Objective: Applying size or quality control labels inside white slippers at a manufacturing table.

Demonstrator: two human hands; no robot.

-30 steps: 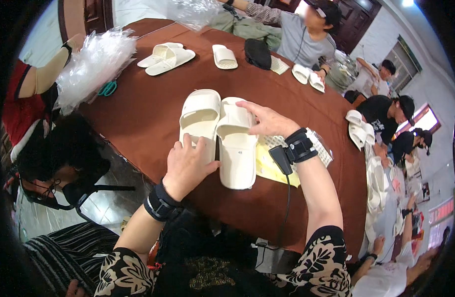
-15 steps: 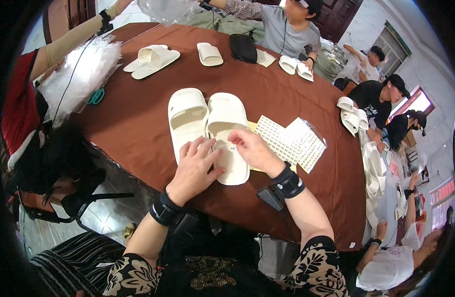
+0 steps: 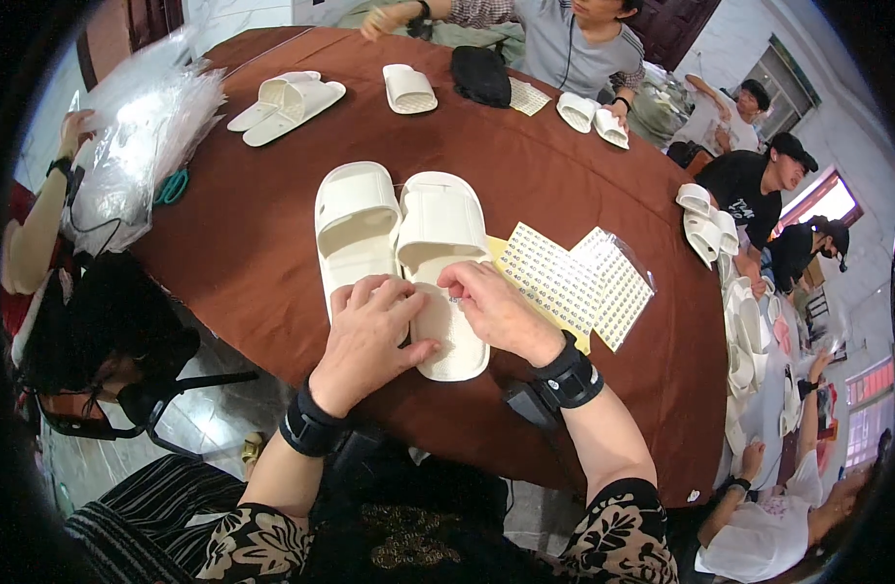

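I see my left hand (image 3: 369,336) spread flat over the heels of 2 white slippers (image 3: 399,253) — they lie side by side on the brown bench (image 3: 233,243), stretching away from my hands. My right hand (image 3: 496,311) pinches something tiny at the right slipper's heel, fingertips together. Sticker sheets (image 3: 574,282) lie just right of it.
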